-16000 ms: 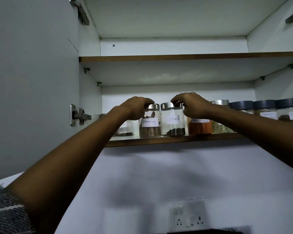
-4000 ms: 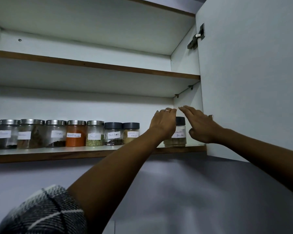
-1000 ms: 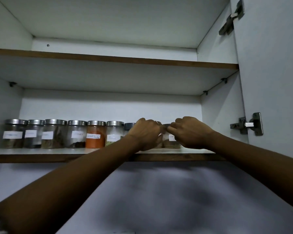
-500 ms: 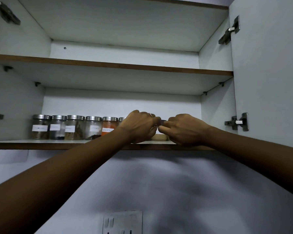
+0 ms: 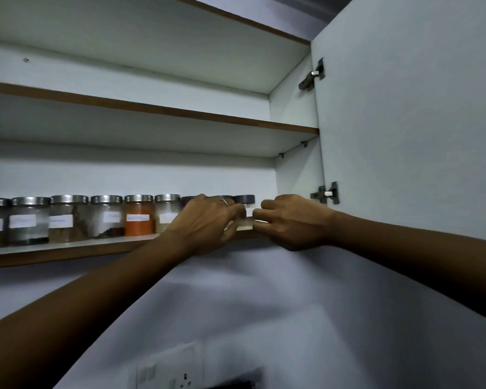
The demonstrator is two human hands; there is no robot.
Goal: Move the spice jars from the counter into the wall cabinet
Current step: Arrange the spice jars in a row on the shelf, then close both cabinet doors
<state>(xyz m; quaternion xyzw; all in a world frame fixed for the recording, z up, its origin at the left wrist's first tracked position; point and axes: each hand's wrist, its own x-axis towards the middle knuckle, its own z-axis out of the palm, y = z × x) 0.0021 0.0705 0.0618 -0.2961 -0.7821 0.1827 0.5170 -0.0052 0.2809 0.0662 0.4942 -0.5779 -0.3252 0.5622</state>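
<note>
Fingers (image 5: 236, 211) of both hands curl round a dark-lidded glass spice jar (image 5: 246, 209) on the white wall cabinet's (image 5: 295, 175) lower shelf (image 5: 68, 249). Left hand (image 5: 205, 223) covers two neighbouring dark-lidded jars; right hand (image 5: 292, 220) flanks it. Six steel-lidded labelled jars (image 5: 68, 217) line up leftward.

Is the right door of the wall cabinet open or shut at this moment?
Open. The right door is swung out on its hinges, so the lower shelf and its row of spice jars show.
</note>
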